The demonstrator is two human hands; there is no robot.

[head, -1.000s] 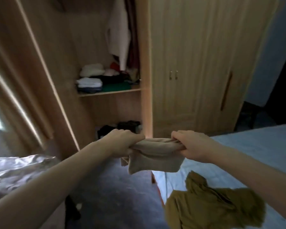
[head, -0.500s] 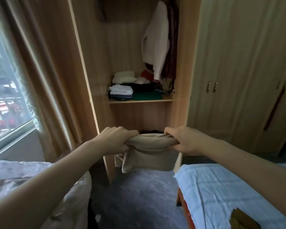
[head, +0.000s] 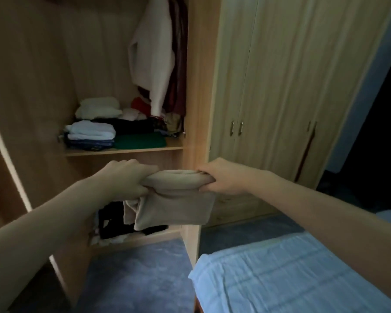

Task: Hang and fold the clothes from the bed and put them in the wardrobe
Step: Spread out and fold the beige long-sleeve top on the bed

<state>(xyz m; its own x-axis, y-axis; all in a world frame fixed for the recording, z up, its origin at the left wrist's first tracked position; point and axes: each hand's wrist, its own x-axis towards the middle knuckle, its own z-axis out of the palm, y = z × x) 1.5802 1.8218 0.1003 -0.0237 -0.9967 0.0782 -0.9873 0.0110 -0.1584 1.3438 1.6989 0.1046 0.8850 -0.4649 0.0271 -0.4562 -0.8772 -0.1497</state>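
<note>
Both hands are clamped on the folded beige garment (head: 175, 199), same grip as half a second ago: left hand (head: 128, 181) has its fingers curled round the left end of the top fold, right hand (head: 221, 178) is doing the same on the right end. It hangs between them in the air, in front of the open wardrobe (head: 199, 86), just below the shelf (head: 122, 151), and its lower edge covers part of the dark clothes (head: 113, 220) in the bottom compartment.

What's different from before: the view has closed in on the wardrobe. The window and curtain that were on the left are out of frame now, and so is the patterned bedding down in the left corner. The shelf stacks look bigger and nearer, with the white folded pile (head: 92, 132) sitting beside the green one (head: 140, 141), and the white top (head: 154, 53) hanging above them. The bed (head: 291, 274) with its light blue sheet takes up the lower right, and the olive garment seen at its edge earlier isn't showing any more. Closed wardrobe doors (head: 280, 86) stay on the right.
</note>
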